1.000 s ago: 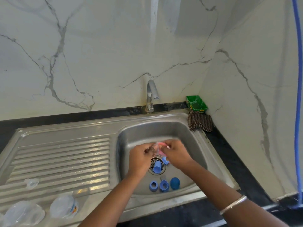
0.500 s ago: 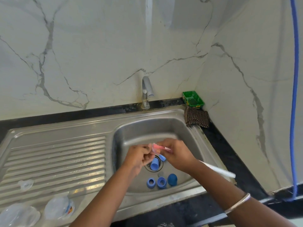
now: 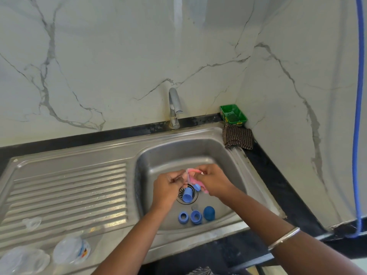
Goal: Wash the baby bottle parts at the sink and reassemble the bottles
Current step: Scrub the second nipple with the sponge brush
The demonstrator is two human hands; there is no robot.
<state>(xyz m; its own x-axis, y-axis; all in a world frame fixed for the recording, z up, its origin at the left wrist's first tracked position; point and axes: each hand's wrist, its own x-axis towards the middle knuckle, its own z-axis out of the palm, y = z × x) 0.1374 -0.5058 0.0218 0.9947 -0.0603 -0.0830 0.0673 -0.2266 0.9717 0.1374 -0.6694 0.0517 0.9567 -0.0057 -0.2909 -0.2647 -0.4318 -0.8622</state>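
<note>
Your left hand (image 3: pixel 168 185) and right hand (image 3: pixel 213 182) both pinch the pink piece (image 3: pixel 193 175) over the sink (image 3: pixel 234 155) drain, its long axis running across from one grip to the other, with the blue cap (image 3: pixel 187 195) lying just below it.

Both forearms reach forward over the near rim of the sink (image 3: pixel 198 135) and converge above its drain. Left hand (image 3: pixel 168 185) sits on the drain's left side, fingers curled inward, pinching a small pale part between the fingertips. Right hand (image 3: pixel 213 181) sits on the drain's right side, knuckles up, fingers curled around a pink item. Hands nearly touching. Right wrist carries a bangle.
</note>
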